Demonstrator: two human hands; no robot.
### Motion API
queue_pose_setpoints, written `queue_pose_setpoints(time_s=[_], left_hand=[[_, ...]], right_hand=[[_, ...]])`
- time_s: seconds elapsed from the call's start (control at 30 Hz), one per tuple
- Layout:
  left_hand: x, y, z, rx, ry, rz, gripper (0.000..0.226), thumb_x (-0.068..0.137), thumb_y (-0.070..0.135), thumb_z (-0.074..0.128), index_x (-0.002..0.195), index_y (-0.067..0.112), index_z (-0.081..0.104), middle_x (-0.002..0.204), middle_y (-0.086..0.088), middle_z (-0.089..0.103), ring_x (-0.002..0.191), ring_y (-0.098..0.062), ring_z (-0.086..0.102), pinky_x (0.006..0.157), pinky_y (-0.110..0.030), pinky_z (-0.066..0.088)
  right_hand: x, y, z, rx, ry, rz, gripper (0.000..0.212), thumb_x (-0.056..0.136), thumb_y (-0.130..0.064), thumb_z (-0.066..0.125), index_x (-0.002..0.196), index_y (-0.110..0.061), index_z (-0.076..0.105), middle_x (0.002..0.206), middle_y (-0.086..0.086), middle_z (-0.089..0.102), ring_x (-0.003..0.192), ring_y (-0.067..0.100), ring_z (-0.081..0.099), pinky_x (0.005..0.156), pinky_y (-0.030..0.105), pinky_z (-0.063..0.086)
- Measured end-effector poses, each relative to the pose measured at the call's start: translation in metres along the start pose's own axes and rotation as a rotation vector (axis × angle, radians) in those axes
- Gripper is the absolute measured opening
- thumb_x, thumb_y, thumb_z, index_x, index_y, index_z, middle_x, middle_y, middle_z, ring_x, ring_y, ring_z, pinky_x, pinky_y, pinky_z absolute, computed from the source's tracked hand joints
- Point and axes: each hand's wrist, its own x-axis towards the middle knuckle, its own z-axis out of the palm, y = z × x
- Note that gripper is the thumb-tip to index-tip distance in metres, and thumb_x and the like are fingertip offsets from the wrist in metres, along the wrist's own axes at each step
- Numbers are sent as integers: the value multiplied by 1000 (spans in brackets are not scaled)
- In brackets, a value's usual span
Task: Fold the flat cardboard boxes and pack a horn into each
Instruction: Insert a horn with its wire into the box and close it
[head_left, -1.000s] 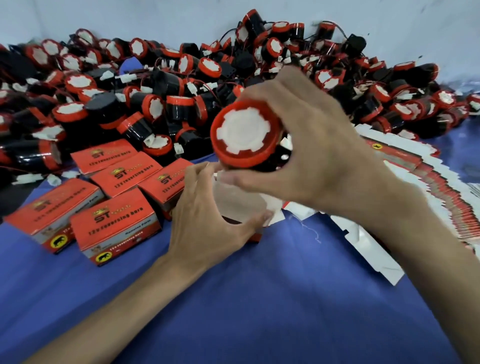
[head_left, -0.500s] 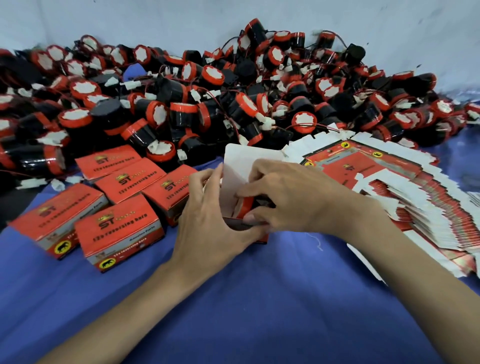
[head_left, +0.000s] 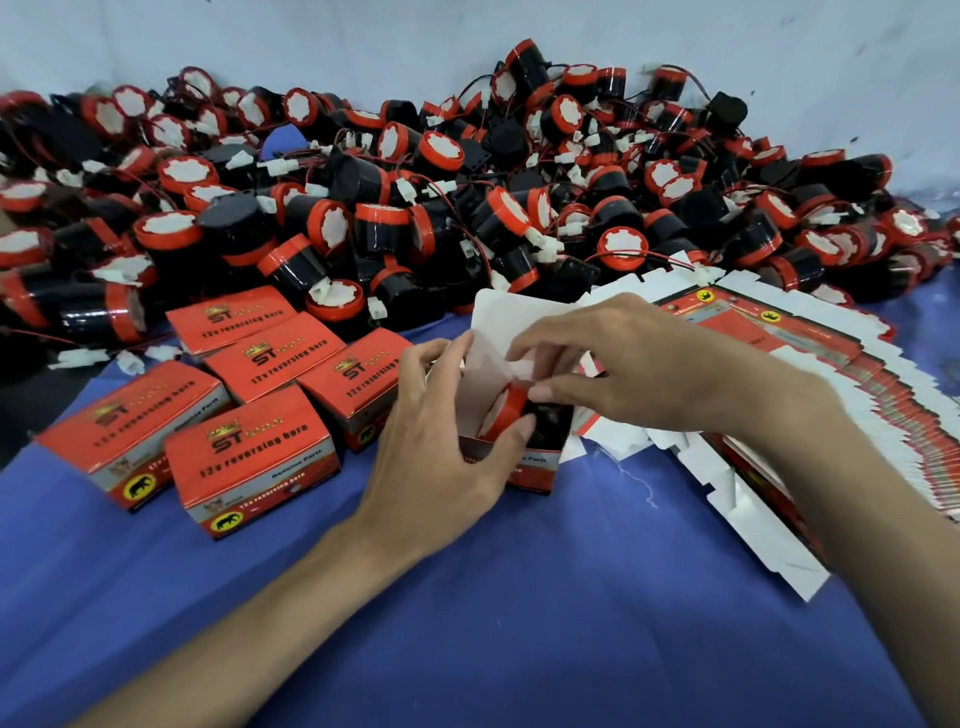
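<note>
We see a blue cloth (head_left: 519, 597) with a fine matt weave. The horns (head_left: 296, 270) have glossy black plastic bodies that catch the light, with red plastic rims and matt white faces. The closed boxes (head_left: 254, 457) are smooth printed cardboard, faintly shiny on the red. The open box (head_left: 530, 462) shows plain matt white card inside, as do the flat blanks (head_left: 831, 395) along their edges

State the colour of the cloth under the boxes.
The cloth is plain blue, shown best in the head view.
</note>
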Motion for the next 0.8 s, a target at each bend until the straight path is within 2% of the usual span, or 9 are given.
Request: queue_pose_setpoints(time_s=[0.13,0.23,0.3,0.37,0.43,0.5,0.6,0.7,0.8], left_hand=[[-1,-1,3,27,11,20,89,68,57,68,143,24,34,124,13,29,116,-1,37,92,-13,38],[-2,0,4,16,24,28,93,64,60,71,141,26,33,125,11,30,115,1,35,91,-10,35],[-2,1,4,-3,28,29,96,62,62,69,142,26,32,126,11,30,114,1,35,90,-9,35],[-2,0,5,0,30,41,99,63,58,72,145,23,29,127,9,30,116,-1,36,91,-11,37],[-2,0,6,-5,28,35,103,64,52,76,148,20,26,127,8,30,118,-3,37,91,-13,39],[-1,0,6,-28,23,28,105,64,50,77,149,19,23,125,8,30,115,0,36,90,-5,37],[1,0,6,-51,29,23,107,63,54,73,150,20,21,121,10,30,109,15,33,87,5,29],[0,0,7,-93,33,-2,112,62,62,76,150,23,20,118,16,29,112,22,29,86,6,27],[0,-1,5,-127,46,-4,102,65,56,79,146,33,20,114,19,31,110,23,32,83,6,30]], right_hand=[[-12,-7,-11,-268,-60,126,22,83,-51,62,99,-38,66,86,-18,58,89,11,58,73,34,50],[-15,-29,-3,-523,15,141,19,88,-37,57,106,-36,64,77,-8,43,81,20,50,53,27,30],[-15,-44,2,-586,46,171,25,91,-27,54,115,-31,60,82,-2,46,88,23,51,55,28,26],[-15,-52,4,-624,51,229,7,90,-23,55,97,-24,56,73,-1,35,79,23,48,53,29,23],[-14,-58,6,-663,36,231,30,89,-19,54,69,-17,33,66,-1,23,58,18,25,47,27,14],[-14,-59,6,-698,5,152,41,88,-15,53,63,-17,21,65,-1,22,54,17,18,46,27,11],[-13,-45,7,-732,7,43,31,88,-13,48,68,-17,25,65,-2,20,64,21,30,48,28,15],[-11,-25,7,-612,-5,34,7,89,-16,48,88,-23,48,71,-3,32,71,23,34,59,30,26],[-11,-14,10,-504,39,21,11,87,-17,51,94,-24,55,92,-2,60,74,26,46,62,30,32]])
